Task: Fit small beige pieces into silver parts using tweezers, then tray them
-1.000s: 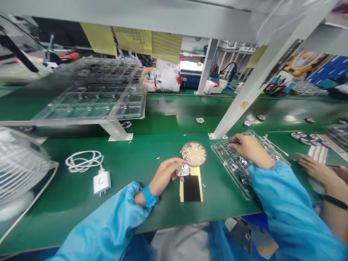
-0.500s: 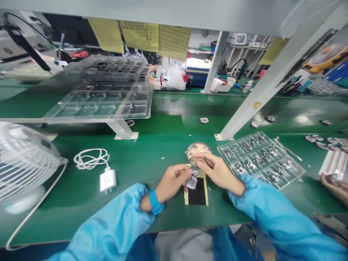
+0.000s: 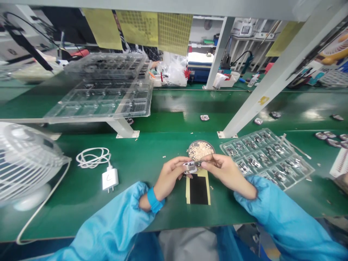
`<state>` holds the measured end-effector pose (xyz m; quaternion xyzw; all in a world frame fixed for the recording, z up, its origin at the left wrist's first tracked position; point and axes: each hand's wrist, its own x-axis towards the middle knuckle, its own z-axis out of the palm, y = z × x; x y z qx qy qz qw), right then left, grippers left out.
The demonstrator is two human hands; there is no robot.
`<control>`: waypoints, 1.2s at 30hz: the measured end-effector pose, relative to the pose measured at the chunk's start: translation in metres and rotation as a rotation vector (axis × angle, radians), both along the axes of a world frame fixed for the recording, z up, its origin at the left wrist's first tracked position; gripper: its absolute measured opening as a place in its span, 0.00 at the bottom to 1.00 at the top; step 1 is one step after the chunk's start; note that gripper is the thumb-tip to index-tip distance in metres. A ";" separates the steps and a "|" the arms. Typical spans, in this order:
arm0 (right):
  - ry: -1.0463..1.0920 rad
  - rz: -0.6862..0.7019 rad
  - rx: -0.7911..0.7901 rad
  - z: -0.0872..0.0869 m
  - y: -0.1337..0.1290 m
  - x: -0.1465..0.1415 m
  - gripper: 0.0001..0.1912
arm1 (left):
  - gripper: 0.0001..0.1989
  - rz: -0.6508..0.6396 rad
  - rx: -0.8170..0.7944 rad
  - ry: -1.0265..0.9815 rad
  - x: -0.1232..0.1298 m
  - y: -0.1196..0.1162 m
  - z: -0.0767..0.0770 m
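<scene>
Between thumb and fingers my left hand (image 3: 172, 173) grips a small white-rimmed device (image 3: 190, 167). My right hand (image 3: 220, 169) is closed at the device's right side, pinching a thin dark tool (image 3: 213, 158), perhaps tweezers; its tip is too small to make out. Just behind the hands stands a round dish (image 3: 201, 148) of small beige pieces. A black pad (image 3: 198, 190) edged with yellow tape lies on the green bench below the device. To the right, a clear compartment tray (image 3: 268, 157) holds small metallic parts.
At the left are a white fan (image 3: 25, 163) and a white charger (image 3: 110, 178) with a coiled cable. Clear trays (image 3: 106, 98) lie on a raised shelf. A slanted post (image 3: 252, 92) rises behind the parts tray. Another person's hand (image 3: 342, 181) shows at the right edge.
The device has been raised off the pad's top and tilted, with both hands slightly higher and closer around it. The camera view has shifted a little, moving the bench items slightly right.
</scene>
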<state>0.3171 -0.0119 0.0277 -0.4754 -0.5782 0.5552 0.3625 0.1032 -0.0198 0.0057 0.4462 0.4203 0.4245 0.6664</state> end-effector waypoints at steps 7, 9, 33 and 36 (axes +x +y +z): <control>-0.067 0.111 -0.034 -0.005 -0.002 -0.010 0.16 | 0.23 -0.013 0.121 0.026 0.003 -0.006 0.003; -0.077 0.086 -0.021 -0.006 -0.003 -0.011 0.16 | 0.24 -0.029 0.157 0.079 0.003 -0.007 0.002; 0.066 -0.152 0.072 -0.022 -0.009 -0.027 0.15 | 0.19 0.032 0.105 -0.001 0.006 -0.009 -0.004; 0.150 -0.114 0.007 -0.027 -0.010 -0.032 0.15 | 0.15 0.045 0.110 -0.064 0.009 -0.009 -0.007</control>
